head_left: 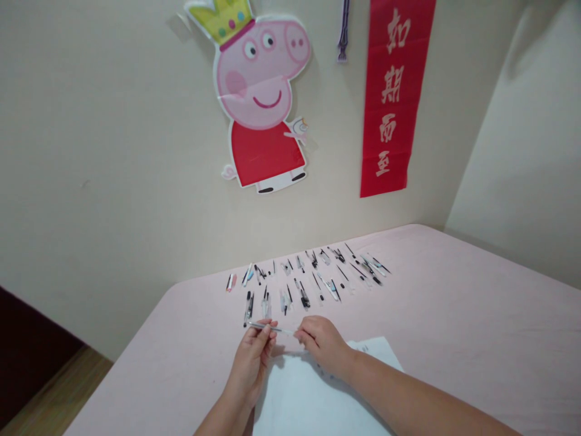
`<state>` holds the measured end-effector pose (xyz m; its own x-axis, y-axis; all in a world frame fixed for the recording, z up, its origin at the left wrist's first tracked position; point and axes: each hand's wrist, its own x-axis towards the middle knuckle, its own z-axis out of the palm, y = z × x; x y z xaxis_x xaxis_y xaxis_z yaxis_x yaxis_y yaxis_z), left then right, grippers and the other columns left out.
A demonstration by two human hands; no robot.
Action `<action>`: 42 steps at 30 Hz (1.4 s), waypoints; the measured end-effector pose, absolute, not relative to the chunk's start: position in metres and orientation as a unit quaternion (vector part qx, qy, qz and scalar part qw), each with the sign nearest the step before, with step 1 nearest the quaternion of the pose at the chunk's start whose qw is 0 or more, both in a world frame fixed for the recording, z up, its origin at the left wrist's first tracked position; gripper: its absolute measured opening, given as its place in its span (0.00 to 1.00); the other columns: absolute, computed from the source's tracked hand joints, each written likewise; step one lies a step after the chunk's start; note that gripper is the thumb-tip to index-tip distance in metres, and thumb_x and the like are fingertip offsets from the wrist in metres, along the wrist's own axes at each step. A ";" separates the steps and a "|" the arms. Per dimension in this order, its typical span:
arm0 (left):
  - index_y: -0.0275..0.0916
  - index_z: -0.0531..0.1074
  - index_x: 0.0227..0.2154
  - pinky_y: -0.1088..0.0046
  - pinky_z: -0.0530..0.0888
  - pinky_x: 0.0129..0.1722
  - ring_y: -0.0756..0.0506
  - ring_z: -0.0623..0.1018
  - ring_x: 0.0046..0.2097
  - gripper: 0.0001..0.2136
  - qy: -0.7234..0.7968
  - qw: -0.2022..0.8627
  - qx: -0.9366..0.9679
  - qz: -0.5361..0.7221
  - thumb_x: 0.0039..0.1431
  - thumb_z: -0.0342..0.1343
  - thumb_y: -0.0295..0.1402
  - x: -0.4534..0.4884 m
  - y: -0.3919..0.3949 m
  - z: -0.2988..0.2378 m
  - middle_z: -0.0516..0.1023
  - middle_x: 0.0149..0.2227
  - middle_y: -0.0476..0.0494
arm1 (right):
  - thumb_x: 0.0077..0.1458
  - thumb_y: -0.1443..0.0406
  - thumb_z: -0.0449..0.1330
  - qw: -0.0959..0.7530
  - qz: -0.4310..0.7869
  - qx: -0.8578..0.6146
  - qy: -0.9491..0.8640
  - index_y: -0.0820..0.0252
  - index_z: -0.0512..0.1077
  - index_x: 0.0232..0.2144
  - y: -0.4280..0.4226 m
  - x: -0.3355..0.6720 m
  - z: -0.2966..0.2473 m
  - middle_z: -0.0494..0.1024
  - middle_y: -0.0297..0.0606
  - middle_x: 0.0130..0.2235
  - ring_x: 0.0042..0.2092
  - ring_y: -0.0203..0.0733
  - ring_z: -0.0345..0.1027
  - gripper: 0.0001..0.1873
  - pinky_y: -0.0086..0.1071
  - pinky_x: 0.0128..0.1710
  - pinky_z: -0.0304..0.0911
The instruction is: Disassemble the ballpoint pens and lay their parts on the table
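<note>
Between my two hands a slim pen (282,330) lies almost level, its left part dark and its right part pale and clear. My left hand (256,345) pinches the dark part between thumb and fingers. Closed around the pale end is my right hand (321,342), which hides the tip. White paper sheets (318,399) lie below both hands. Just beyond my left hand are taken-apart pen pieces (249,307), and a clear-bodied group with black parts (303,295) lies farther right.
More pen parts (338,254) spread in two rough rows along the far side of the pink-covered surface (454,327). The wall behind carries a cartoon pig cutout (267,145) and a red banner (390,121). A purple cord (344,30) hangs between them.
</note>
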<state>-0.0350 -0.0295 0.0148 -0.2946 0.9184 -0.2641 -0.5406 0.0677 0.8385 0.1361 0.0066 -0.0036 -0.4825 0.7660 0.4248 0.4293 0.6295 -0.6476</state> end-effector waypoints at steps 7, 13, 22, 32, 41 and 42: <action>0.33 0.71 0.30 0.87 0.76 0.25 0.57 0.76 0.23 0.05 0.471 0.560 0.181 0.658 0.54 0.56 0.18 -0.035 -0.029 0.013 0.78 0.29 0.48 | 0.53 0.64 0.60 0.372 0.234 -0.386 -0.811 0.60 0.69 0.24 0.007 0.134 -0.003 0.69 0.32 0.24 0.28 0.36 0.60 0.08 0.29 0.30 0.52; 0.32 0.71 0.28 0.88 0.76 0.25 0.57 0.76 0.23 0.06 0.469 0.556 0.184 0.661 0.56 0.53 0.18 -0.034 -0.029 0.013 0.77 0.29 0.48 | 0.54 0.63 0.58 0.359 0.256 -0.379 -0.814 0.61 0.70 0.27 0.009 0.136 -0.004 0.70 0.33 0.27 0.30 0.37 0.61 0.07 0.28 0.31 0.54; 0.32 0.71 0.29 0.88 0.75 0.25 0.58 0.76 0.24 0.07 0.467 0.554 0.178 0.666 0.56 0.52 0.17 -0.035 -0.028 0.010 0.77 0.29 0.48 | 0.51 0.68 0.59 0.373 0.260 -0.382 -0.805 0.60 0.70 0.26 0.006 0.135 -0.003 0.69 0.32 0.27 0.30 0.36 0.61 0.03 0.28 0.31 0.54; 0.32 0.71 0.29 0.87 0.76 0.25 0.57 0.76 0.24 0.06 0.467 0.559 0.181 0.661 0.56 0.53 0.18 -0.035 -0.027 0.007 0.77 0.29 0.48 | 0.57 0.68 0.53 0.351 0.280 -0.368 -0.814 0.60 0.71 0.25 0.007 0.136 -0.004 0.71 0.33 0.26 0.31 0.36 0.64 0.11 0.28 0.32 0.56; 0.32 0.71 0.28 0.87 0.76 0.24 0.57 0.75 0.22 0.07 0.468 0.556 0.172 0.665 0.57 0.51 0.18 -0.034 -0.028 0.008 0.76 0.24 0.50 | 0.46 0.67 0.65 0.385 0.277 -0.403 -0.783 0.60 0.71 0.27 0.008 0.134 -0.004 0.69 0.30 0.26 0.28 0.35 0.61 0.05 0.27 0.29 0.54; 0.32 0.71 0.28 0.87 0.76 0.24 0.57 0.75 0.23 0.06 0.467 0.557 0.174 0.664 0.57 0.52 0.18 -0.034 -0.028 0.009 0.76 0.24 0.50 | 0.46 0.66 0.65 0.383 0.278 -0.402 -0.784 0.60 0.71 0.27 0.008 0.134 -0.003 0.69 0.30 0.27 0.29 0.35 0.61 0.06 0.27 0.29 0.54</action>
<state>-0.0344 -0.0283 0.0086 -0.3183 0.9027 -0.2895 -0.5787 0.0568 0.8135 0.1344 0.0084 -0.0035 -0.3824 0.8432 0.3778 0.4174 0.5224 -0.7435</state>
